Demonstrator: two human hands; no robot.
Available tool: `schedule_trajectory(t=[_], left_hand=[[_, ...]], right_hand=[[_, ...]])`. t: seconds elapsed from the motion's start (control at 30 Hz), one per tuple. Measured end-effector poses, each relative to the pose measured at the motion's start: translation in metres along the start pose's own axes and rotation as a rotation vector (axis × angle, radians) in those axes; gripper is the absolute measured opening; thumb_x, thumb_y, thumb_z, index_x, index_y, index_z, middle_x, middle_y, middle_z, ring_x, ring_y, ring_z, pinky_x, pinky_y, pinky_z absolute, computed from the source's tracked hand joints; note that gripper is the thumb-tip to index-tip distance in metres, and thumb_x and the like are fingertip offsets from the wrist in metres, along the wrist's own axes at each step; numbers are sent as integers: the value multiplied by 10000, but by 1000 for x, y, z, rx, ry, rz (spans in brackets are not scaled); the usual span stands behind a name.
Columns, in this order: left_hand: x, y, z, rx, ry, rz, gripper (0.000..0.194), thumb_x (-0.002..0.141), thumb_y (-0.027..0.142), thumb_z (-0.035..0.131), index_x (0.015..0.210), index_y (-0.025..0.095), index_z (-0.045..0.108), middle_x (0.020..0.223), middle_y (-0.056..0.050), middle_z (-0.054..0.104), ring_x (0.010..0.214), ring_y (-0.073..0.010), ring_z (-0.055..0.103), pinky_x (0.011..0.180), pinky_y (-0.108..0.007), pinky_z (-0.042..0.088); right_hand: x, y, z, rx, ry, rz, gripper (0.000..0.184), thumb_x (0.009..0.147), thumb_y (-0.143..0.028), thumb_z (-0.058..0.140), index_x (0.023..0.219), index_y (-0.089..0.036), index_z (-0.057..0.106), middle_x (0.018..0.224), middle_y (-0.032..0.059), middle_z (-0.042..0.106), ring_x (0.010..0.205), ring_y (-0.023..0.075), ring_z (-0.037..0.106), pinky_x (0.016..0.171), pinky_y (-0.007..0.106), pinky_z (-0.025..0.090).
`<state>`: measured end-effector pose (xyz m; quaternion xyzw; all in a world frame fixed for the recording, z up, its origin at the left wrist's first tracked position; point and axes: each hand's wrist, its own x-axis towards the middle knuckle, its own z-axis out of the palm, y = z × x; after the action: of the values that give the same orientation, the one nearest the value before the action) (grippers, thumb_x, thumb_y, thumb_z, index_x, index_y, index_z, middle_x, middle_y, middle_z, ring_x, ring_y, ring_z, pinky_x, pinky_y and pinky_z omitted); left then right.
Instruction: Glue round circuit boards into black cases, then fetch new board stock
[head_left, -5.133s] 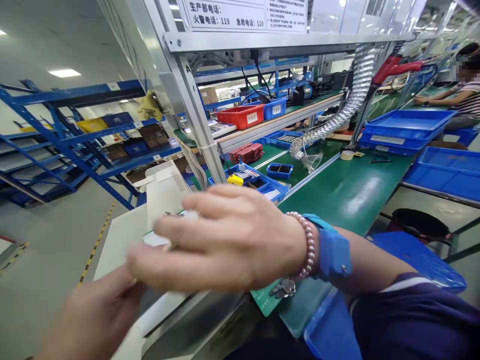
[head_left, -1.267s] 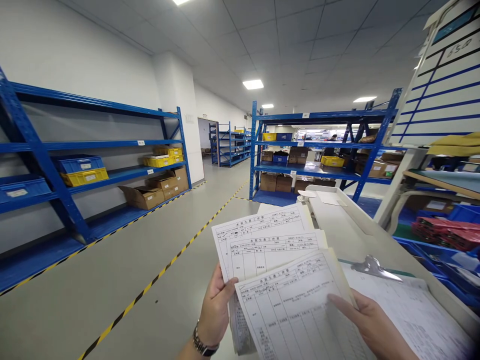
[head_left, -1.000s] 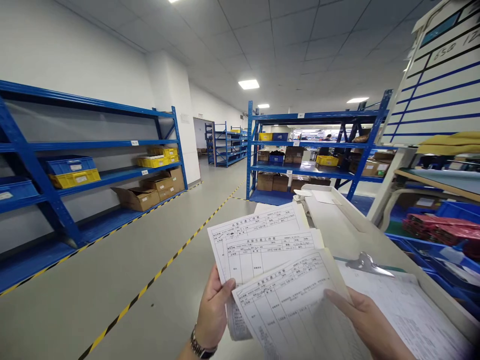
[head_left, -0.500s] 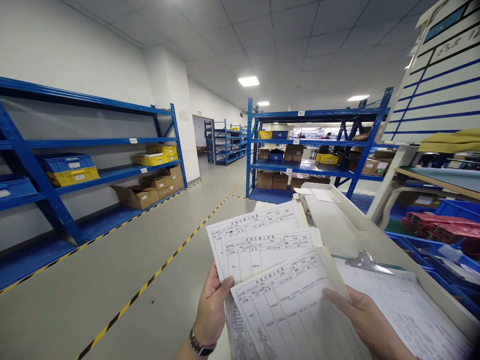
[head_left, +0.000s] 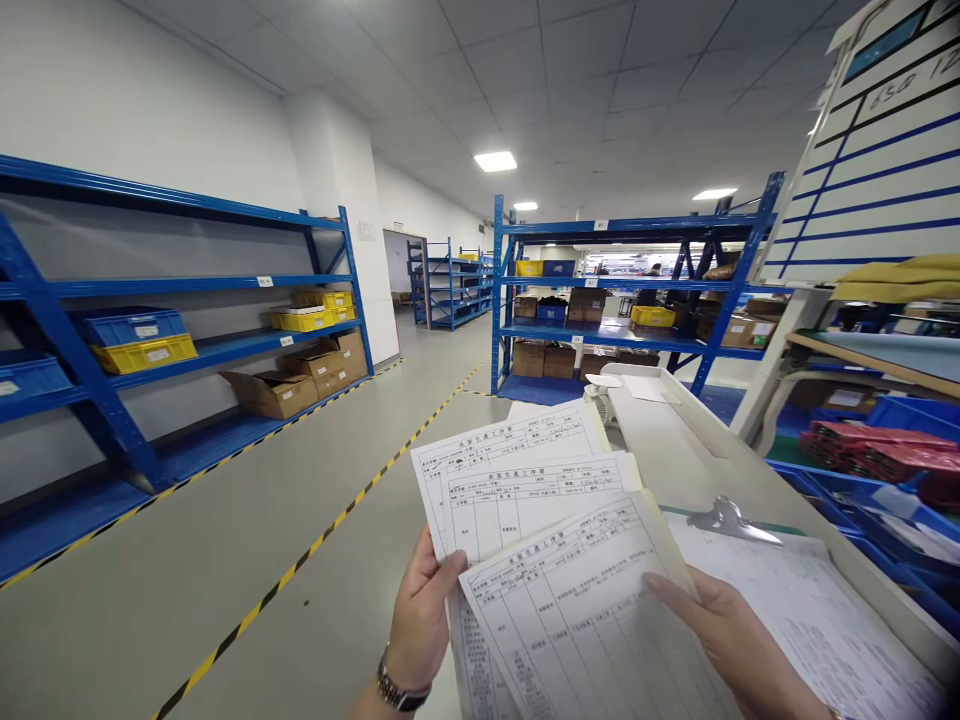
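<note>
Several printed forms (head_left: 555, 600) are fanned out at the lower middle, overlapping with their headings showing. My left hand (head_left: 424, 610), with a watch at the wrist, pinches the left edges of the back sheets between thumb and fingers. At the right edge of the front sheet, my right hand (head_left: 724, 625) is closed on the paper, thumb on top and fingers underneath. Just beyond that hand lies a clipboard (head_left: 795, 580) with written sheets under its metal clip (head_left: 731, 520). It rests on a white, raised-edge work surface (head_left: 697, 440).
Blue shelving (head_left: 262, 282) with bins and cartons lines the left wall. Another blue rack (head_left: 592, 330) stands ahead. Yellow-black tape (head_left: 341, 515) crosses the floor. At right are a ruled whiteboard (head_left: 877, 150) and blue bins with red-wrapped items (head_left: 877, 445).
The view has shifted very slightly. Both hands keep the same hold on the forms, and the sheets stay fanned as before.
</note>
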<state>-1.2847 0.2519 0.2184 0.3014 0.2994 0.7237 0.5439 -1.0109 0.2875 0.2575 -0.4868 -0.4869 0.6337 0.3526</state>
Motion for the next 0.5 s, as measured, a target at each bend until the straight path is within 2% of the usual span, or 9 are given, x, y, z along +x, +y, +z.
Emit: schedule_trajectory(t=[0.3,0.5], left_hand=[[-2,-1,0,-2,13,5,552,805,203,575,1311,309,384,1250,-36,551,1133,-215,515,895,-320,472],[-1,-3,3,45,67,42,535,812,273,571,1315,306,389,1257,-43,543,1137,-213,512,922,-318,460]], right_hand=[[-1,-1,-1,14,-12,25,456,698,-523,612,1005,-187,648,948,51,693,823,265,638,693,338,524],[-3,-2,1,33,-25,17,456,703,-505,617,1030,-188,639,947,45,693,814,263,640,694,340,520]])
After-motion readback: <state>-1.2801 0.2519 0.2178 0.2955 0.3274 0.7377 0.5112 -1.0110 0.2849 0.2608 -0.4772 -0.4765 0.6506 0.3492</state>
